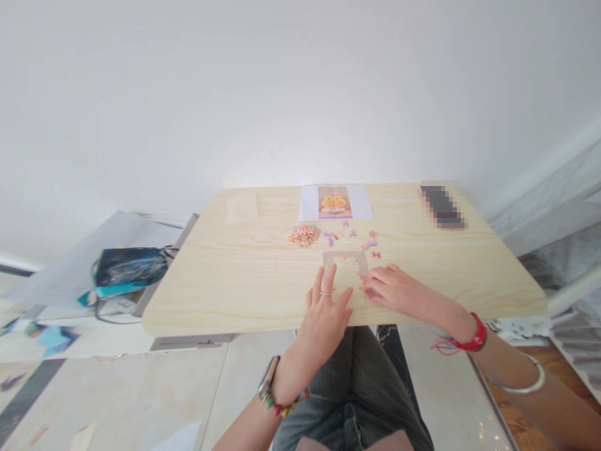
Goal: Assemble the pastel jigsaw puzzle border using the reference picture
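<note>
A pale wooden tabletop (244, 282) fills the middle of the frame, with a partly built pastel jigsaw frame (345, 260) at its centre. The left hand (325, 313) lies flat with fingers spread over the frame's lower left. The right hand (392, 289) seems to pinch a tiny piece at its right edge, too small to confirm. Behind lie an orange heap of loose pieces (305, 235) and a blurred dark rectangle (442, 205).

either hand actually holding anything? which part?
Nothing is lifted. The left hand lies flat with its fingers on the partly built pastel jigsaw frame. The right hand presses the frame's lower right corner; any pinched piece there is too small to tell.
</note>
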A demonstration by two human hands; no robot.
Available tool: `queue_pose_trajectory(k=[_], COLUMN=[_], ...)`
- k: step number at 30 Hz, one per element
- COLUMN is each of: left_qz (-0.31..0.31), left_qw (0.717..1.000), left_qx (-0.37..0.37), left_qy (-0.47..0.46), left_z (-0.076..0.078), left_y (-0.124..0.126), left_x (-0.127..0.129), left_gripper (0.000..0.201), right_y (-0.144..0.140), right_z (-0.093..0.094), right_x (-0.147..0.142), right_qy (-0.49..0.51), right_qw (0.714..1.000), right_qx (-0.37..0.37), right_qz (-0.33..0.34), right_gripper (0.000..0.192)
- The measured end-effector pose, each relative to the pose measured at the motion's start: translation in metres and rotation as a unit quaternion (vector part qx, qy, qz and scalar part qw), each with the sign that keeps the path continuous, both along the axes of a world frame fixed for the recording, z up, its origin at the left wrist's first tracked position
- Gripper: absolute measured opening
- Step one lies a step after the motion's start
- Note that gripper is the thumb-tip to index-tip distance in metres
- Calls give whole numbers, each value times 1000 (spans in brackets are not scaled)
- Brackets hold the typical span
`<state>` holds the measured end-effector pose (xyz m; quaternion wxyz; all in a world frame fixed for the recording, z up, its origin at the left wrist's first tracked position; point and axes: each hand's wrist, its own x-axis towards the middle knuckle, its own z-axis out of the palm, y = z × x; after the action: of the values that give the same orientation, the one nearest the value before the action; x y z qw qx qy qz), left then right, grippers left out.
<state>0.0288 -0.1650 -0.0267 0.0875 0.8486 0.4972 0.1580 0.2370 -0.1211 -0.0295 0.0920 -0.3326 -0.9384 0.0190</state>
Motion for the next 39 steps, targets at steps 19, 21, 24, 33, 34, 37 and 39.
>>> queue_pose_trajectory(k=[19, 21, 24, 33, 34, 37, 39], left_qz=[92, 93, 94, 92, 92, 93, 91], left_qw=[993, 993, 992, 992, 991, 991, 990], left_qx=[67, 72, 77, 77, 76, 77, 76], left_qy=[-16, -20, -28, -49, -53, -65, -70], left_z=[-17, -18, -20, -22, -22, -22, -22], left_y=[7, 3, -2, -11, -11, -14, -16], left_x=[-41, -42, -43, -40, -40, -34, -29], left_gripper=[28, 26, 25, 21, 19, 14, 12], right_y=[-16, -20, -24, -26, -25, -24, -24], right_z=[-5, -7, -7, 3, 3, -1, -7], right_x=[-69, -74, -75, -61, -60, -59, -61], right_qy=[-3, -1, 8, 114, 117, 112, 101], right_qw=[995, 993, 991, 984, 984, 986, 988], right_qx=[49, 41, 34, -76, -83, -78, -57], right_qz=[-88, -106, -132, -113, -105, -97, -99], right_gripper=[13, 14, 16, 8, 10, 13, 14])
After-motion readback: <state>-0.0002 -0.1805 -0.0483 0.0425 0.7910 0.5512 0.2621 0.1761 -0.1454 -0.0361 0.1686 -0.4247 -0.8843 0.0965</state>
